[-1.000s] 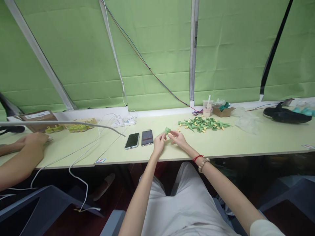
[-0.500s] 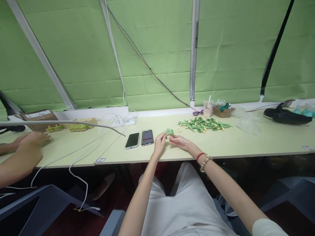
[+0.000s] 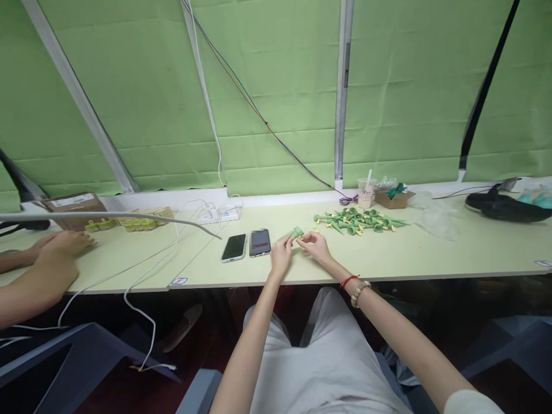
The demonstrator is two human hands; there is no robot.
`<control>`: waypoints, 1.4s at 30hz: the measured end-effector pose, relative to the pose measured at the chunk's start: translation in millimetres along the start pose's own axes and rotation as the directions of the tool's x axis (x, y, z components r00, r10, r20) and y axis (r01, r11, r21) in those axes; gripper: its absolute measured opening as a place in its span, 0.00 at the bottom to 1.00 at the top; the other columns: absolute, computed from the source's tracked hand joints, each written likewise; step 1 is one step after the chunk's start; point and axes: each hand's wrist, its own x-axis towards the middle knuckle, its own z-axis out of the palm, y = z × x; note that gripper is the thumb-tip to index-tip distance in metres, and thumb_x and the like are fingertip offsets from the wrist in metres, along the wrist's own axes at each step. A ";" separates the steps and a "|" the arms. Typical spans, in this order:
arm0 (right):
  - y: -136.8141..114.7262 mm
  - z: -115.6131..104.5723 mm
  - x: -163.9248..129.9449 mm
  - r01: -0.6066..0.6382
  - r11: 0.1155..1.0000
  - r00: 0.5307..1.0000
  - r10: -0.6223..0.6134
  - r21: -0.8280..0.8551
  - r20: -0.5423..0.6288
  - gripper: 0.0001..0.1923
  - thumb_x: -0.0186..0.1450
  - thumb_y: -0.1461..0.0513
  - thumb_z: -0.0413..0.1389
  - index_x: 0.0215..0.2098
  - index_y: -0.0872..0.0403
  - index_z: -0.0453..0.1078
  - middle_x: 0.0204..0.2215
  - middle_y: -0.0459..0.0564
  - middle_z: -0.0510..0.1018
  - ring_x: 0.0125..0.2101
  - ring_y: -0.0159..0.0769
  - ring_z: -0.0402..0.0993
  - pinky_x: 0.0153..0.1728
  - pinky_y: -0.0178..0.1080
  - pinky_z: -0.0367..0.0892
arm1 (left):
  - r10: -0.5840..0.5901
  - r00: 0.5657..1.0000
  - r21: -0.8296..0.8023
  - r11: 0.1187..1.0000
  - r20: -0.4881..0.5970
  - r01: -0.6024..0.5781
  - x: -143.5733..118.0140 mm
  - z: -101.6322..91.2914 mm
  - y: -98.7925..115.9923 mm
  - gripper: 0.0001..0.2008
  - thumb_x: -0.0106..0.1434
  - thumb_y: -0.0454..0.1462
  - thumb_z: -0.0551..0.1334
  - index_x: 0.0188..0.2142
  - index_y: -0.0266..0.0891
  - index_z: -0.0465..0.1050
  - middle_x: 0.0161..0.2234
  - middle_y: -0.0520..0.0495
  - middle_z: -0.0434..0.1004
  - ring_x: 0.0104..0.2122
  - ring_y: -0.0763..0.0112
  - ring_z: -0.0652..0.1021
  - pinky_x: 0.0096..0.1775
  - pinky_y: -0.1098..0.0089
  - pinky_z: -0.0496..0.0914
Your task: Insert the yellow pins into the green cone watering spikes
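My left hand (image 3: 282, 256) is closed around a green cone-shaped plastic piece (image 3: 296, 232), whose wide end sticks out past the fingers. My right hand (image 3: 316, 247) pinches a small yellow piece (image 3: 301, 237) against that wide end, so the two hands nearly touch. Fingers partly hide both pieces. Beyond the right hand lies a pile of similar green cone-shaped pieces (image 3: 361, 220), with small yellow parts among them. A few loose yellow bits lie between the pile and my hands.
Two phones, one dark-screened (image 3: 234, 247) and one lit (image 3: 259, 242), lie left of my hands. A drink cup (image 3: 365, 194), a small cardboard box (image 3: 394, 198), a clear plastic bag (image 3: 437, 221) and a black bag (image 3: 506, 206) stand rightward. At left are another person's hands (image 3: 64, 247) and cables.
My right hand has turned from palm-up to knuckles-up and brought its fingertips against the green piece. The green piece now points more to the upper right. The view has shifted slightly.
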 end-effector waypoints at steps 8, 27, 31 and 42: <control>-9.3 -2.4 -1.6 -0.301 0.935 0.918 0.231 0.187 0.322 0.17 0.53 0.51 0.60 0.29 0.57 0.74 0.28 0.50 0.76 0.27 0.31 0.72 0.23 0.32 0.71 | 0.027 0.999 -0.329 0.944 -0.040 -0.039 6.5 1.4 -6.5 0.15 0.60 0.40 0.54 0.36 0.34 0.76 0.27 0.48 0.75 0.29 0.71 0.73 0.36 0.73 0.65; -1.5 2.5 -2.8 0.207 0.942 0.974 -0.224 -0.263 -0.036 0.09 0.49 0.58 0.60 0.22 0.54 0.66 0.23 0.45 0.71 0.26 0.32 0.68 0.34 0.39 0.68 | 0.025 0.998 -0.212 0.977 -0.052 -0.035 0.3 0.2 -0.9 0.18 0.60 0.42 0.53 0.20 0.36 0.71 0.16 0.54 0.63 0.18 0.77 0.61 0.25 0.74 0.57; -8.2 4.1 -4.6 0.004 0.988 0.997 0.009 -0.157 0.082 0.17 0.54 0.50 0.55 0.31 0.55 0.69 0.28 0.49 0.72 0.25 0.32 0.68 0.19 0.34 0.67 | -0.013 0.996 -0.283 0.959 -0.084 -0.011 1.9 -1.5 -1.3 0.16 0.60 0.42 0.53 0.22 0.36 0.72 0.18 0.53 0.67 0.18 0.77 0.63 0.26 0.74 0.58; 2.5 0.0 -0.4 0.009 1.000 0.997 -0.007 -0.023 0.080 0.17 0.48 0.52 0.61 0.22 0.53 0.60 0.26 0.45 0.66 0.28 0.31 0.67 0.18 0.29 0.66 | -0.032 0.998 -0.234 0.972 -0.054 0.018 3.2 2.5 -4.2 0.16 0.57 0.44 0.56 0.26 0.36 0.77 0.22 0.51 0.74 0.18 0.78 0.65 0.25 0.75 0.59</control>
